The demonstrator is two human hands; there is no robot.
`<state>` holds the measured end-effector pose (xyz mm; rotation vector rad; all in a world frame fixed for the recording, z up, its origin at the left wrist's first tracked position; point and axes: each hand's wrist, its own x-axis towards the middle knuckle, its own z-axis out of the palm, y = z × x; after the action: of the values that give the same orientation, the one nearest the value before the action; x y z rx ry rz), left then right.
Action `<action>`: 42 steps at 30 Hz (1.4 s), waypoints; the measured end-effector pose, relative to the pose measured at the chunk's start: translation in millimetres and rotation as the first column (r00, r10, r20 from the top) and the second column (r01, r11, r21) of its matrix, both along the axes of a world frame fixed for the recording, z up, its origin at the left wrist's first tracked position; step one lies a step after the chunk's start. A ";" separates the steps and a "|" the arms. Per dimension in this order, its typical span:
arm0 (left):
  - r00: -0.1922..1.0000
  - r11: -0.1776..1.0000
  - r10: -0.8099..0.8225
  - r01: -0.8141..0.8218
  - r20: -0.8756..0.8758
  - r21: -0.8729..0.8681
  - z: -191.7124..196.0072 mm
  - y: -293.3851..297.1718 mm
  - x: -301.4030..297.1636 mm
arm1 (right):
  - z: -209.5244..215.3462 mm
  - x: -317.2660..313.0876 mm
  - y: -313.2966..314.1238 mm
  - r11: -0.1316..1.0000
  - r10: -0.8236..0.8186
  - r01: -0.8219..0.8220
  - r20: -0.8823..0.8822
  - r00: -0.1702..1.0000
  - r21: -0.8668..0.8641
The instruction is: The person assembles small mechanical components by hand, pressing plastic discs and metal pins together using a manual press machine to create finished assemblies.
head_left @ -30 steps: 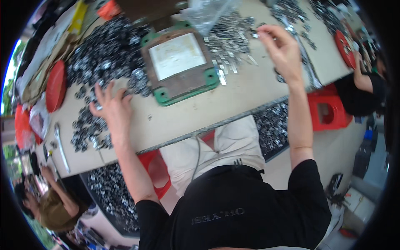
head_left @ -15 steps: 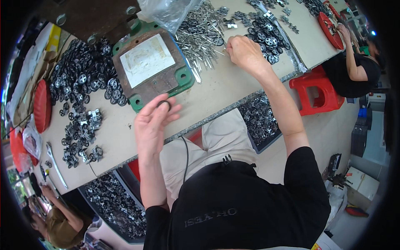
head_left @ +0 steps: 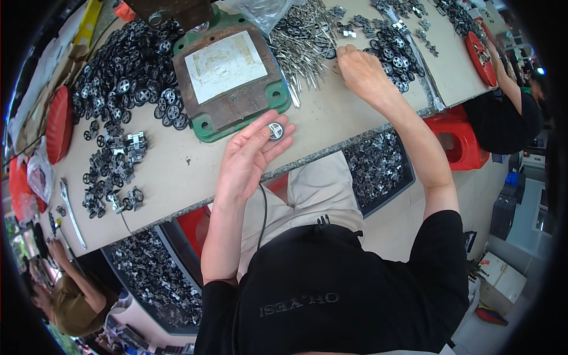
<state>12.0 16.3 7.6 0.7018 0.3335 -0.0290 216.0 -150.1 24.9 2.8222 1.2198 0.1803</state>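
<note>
Head view: the left hand lies palm up over the near edge of the table, fingers spread apart, with a small black wheel resting on the fingertips, just in front of the green base of a press. The press's upper part is cut off by the top of the picture; a pale square plate sits on its rusty brown bed.

The right hand reaches to the far side of the table, fingers curled down into a heap of thin metal pins; its fingertips are hidden, so I cannot tell whether it grips anything. A clear plastic bag lies over the far end of the pins, partly cut off.

A large pile of black wheels covers the table's far left, with small grey assembled parts nearer its left front edge. A red dish stands at the left edge, and a wrench near the left front corner.

Bare tabletop lies between the press base and the near edge. Under that edge, trays of dark parts are half hidden.
</note>
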 end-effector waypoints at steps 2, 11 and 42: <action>1.000 1.000 -0.011 0.011 0.018 -0.002 -2.8 0.7 0.3 | -1.9 3.0 -2.4 0.999 0.033 -0.032 0.031 0.999 -0.039; 1.000 0.999 -0.024 0.024 0.007 -0.047 -1.4 2.0 2.7 | 25.9 -57.1 11.9 0.779 0.258 0.114 -0.482 0.837 0.616; 0.997 0.998 -0.061 0.063 0.042 -0.032 -7.5 -0.3 -6.5 | -14.8 -125.7 27.3 0.425 0.526 0.255 -0.466 0.712 0.869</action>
<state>5.5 16.0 0.2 0.6790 0.2709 -0.0785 90.4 -122.8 10.1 3.9363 2.0447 -0.4597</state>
